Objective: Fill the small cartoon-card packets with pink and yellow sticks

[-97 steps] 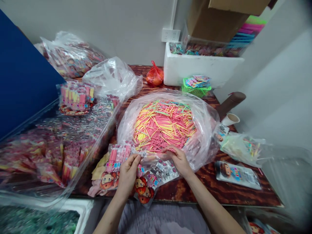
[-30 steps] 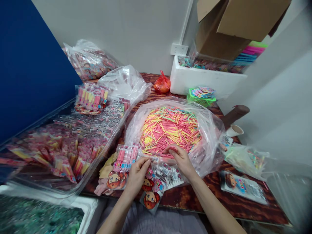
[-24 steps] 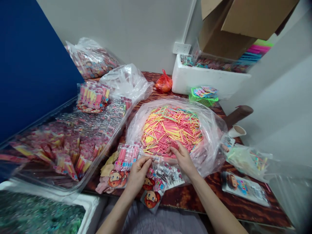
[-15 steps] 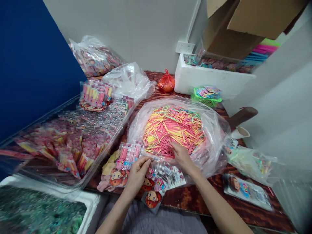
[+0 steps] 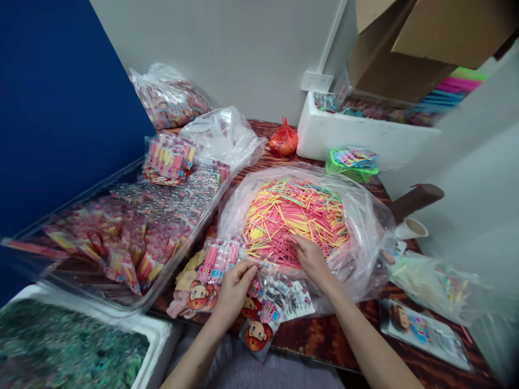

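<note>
A large clear plastic bag (image 5: 367, 243) lies spread open on the table, full of thin sticks (image 5: 295, 216), mostly pink and yellow. My right hand (image 5: 311, 260) is at the near edge of the pile, its fingers closed on pink sticks. To its left, my left hand (image 5: 235, 289) pinches thumb against forefinger at the edge of a printed plastic packet (image 5: 252, 307), partly hidden by the hand. More flat packets with a red-haired cartoon face (image 5: 257, 334) lie below and between my hands. Packets filled with pink sticks (image 5: 219, 259) rest beside my left hand.
On the left stands a clear tray (image 5: 190, 243) of filled packets. Below it is a white foam box (image 5: 158, 337) with green contents. A foam box (image 5: 360, 129), a green basket (image 5: 352, 172) and a red bag (image 5: 284, 141) stand behind. A paper cup (image 5: 411, 228) lies right.
The whole view has shifted slightly, so things appear a little further right and lower. Both hands keep nearly the same places by the packets and the sticks.
</note>
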`<action>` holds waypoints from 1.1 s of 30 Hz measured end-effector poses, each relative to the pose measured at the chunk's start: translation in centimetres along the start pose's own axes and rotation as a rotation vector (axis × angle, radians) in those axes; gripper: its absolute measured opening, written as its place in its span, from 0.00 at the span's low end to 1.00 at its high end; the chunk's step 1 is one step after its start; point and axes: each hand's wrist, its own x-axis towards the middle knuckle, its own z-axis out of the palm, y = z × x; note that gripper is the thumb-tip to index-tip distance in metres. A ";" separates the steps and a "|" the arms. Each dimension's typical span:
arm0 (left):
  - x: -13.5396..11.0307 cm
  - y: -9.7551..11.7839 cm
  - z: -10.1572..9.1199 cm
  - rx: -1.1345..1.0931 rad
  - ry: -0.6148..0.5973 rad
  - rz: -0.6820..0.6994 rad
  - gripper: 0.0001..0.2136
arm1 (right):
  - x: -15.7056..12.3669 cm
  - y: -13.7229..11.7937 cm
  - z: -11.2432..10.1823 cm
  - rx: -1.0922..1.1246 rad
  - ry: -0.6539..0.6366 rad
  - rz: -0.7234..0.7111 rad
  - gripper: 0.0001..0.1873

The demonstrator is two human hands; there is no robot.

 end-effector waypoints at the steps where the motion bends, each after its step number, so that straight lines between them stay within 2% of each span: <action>1: -0.1 0.0 0.0 0.001 0.000 0.001 0.10 | 0.1 -0.2 -0.1 0.034 0.012 0.013 0.15; 4: -0.2 0.1 -0.1 0.014 -0.006 0.001 0.11 | 0.4 -1.6 -0.3 0.311 0.066 0.100 0.10; 7: -0.4 0.4 0.1 0.019 -0.016 0.001 0.11 | 0.8 -4.1 -0.3 0.819 0.134 0.217 0.09; 9: -0.4 0.6 0.3 0.006 -0.020 0.003 0.11 | 1.0 -6.2 -0.1 1.088 0.127 0.253 0.11; 12: -0.5 0.8 0.5 -0.020 -0.023 -0.003 0.12 | 1.1 -8.7 0.6 1.248 0.081 0.293 0.13; 18: -0.7 0.4 0.3 -0.103 -0.002 -0.026 0.12 | -0.2 -10.6 2.3 1.255 0.023 0.331 0.14; 21: -0.9 -0.1 0.3 -0.135 0.013 -0.041 0.12 | -1.2 -10.6 2.3 1.198 -0.072 0.347 0.12; 25: -1.1 -0.5 0.4 -0.144 0.036 -0.020 0.11 | -2.2 -10.8 1.6 1.008 -0.195 0.330 0.13; 27: -1.1 -0.2 0.4 -0.148 0.046 0.003 0.10 | -2.6 -11.0 1.3 0.909 -0.182 0.314 0.20; 29: -1.1 0.2 0.3 -0.155 0.062 0.024 0.11 | -3.0 -11.1 1.2 0.831 -0.102 0.275 0.26; 31: -1.1 0.6 0.2 -0.162 0.065 0.035 0.11 | -3.4 -11.1 1.3 0.737 -0.030 0.211 0.24; 33: -1.0 0.8 -0.1 -0.162 0.055 0.045 0.11 | -3.6 -11.2 1.4 0.601 -0.014 0.118 0.18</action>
